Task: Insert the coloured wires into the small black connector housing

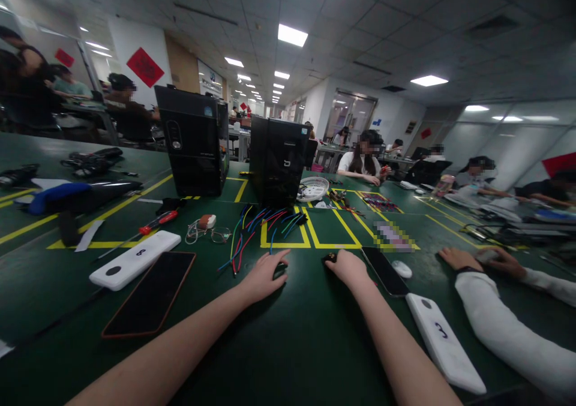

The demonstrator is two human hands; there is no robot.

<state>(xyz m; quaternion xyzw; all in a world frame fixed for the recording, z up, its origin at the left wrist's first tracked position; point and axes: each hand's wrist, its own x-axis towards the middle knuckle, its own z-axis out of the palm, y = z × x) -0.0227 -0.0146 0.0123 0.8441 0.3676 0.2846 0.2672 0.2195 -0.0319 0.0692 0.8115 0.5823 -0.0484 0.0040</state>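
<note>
My left hand (266, 276) rests on the green table (297, 334) with its fingers curled over a small dark object (281, 268). My right hand (347, 267) lies a little to the right, fingers closed on another small dark piece (330, 258). Just beyond the left hand lies a bundle of coloured wires (258, 229). A dark phone (386, 271) lies right of my right hand.
Two black computer towers (193, 139) (278, 160) stand ahead. A white numbered box (135, 259), a phone (150, 293), a red screwdriver (155, 222) and glasses (207, 232) lie at left. Another white box (443, 341) and a co-worker's sleeve (499, 328) are at right.
</note>
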